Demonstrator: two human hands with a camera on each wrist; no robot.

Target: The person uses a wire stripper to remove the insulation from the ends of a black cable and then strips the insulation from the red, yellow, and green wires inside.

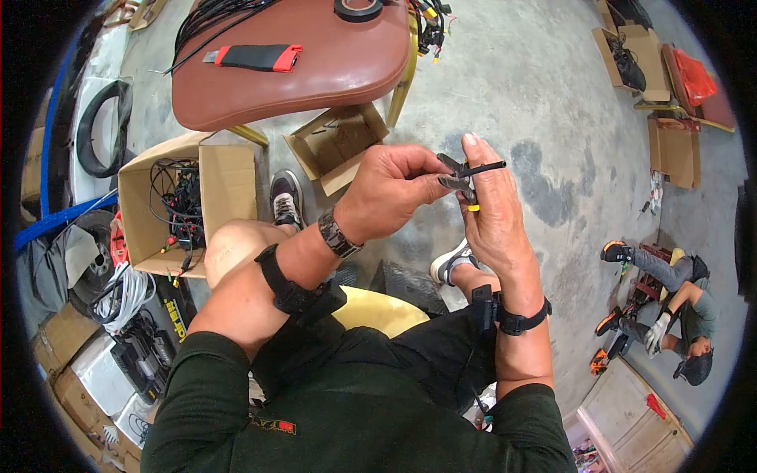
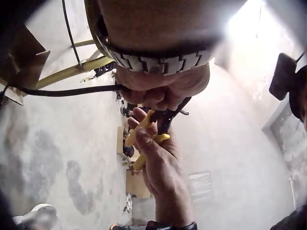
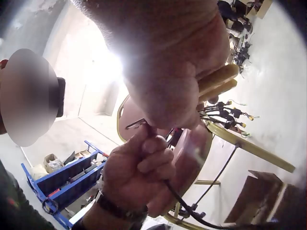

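Note:
My left hand (image 1: 394, 189), with a metal watch at its wrist, pinches a black cable (image 1: 490, 167) between thumb and fingers. The cable's short cut end sticks out to the right, over the right hand. Yellow-handled pliers (image 2: 136, 135) are gripped in my right hand (image 1: 498, 217), the thumb lying along the handles in the left wrist view. Their dark metal jaws come right up to the cable at the left fingertips. From the left hand (image 3: 136, 170), the rest of the cable (image 3: 181, 197) trails down in the right wrist view. Much of the pliers is hidden in the head view.
Ahead stands a brown padded chair (image 1: 339, 75) with a red-black utility knife (image 1: 256, 57), black tape (image 1: 357, 8) and cables. Cardboard boxes (image 1: 229, 177) (image 1: 335, 142) stand near my legs, one holding cables. Another person (image 1: 682, 307) sits at right.

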